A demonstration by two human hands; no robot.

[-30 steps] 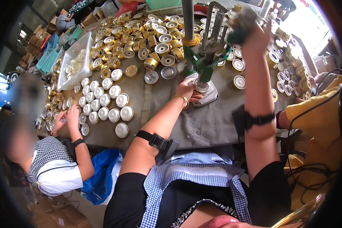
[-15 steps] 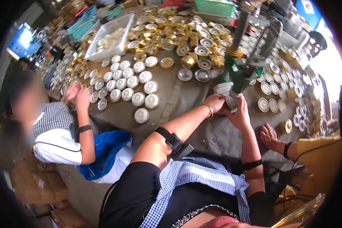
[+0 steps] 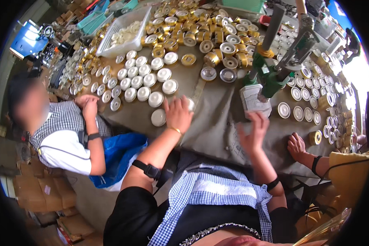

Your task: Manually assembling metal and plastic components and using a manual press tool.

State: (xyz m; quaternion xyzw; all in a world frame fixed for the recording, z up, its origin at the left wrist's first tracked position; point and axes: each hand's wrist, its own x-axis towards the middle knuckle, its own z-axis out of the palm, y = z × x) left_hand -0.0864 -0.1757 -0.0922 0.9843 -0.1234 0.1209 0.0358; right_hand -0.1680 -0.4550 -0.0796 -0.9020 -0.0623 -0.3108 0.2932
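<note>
My left hand (image 3: 179,115) is palm down over the table, at the right edge of a group of white-topped round caps (image 3: 156,99). Between its thumb and forefinger side is a white round cap (image 3: 190,103), which it appears to grip. Another white cap (image 3: 158,117) lies just left of the wrist. My right hand (image 3: 253,134) is raised with fingers apart and bent, nothing in them. It is just in front of the pale block base (image 3: 255,100) of a green hand press (image 3: 273,78), whose metal lever (image 3: 301,39) stands up behind.
Gold-sided caps (image 3: 192,33) are heaped at the back beside a white basket (image 3: 125,35) of pale pieces. More caps stand in rows (image 3: 299,94) right of the press. Co-workers sit on both sides; one person's hand (image 3: 296,145) rests on the table at right.
Both hands have come away from the press, where they held a round piece. My left hand has swung left to the white caps; my right has drawn back slightly and opened.
</note>
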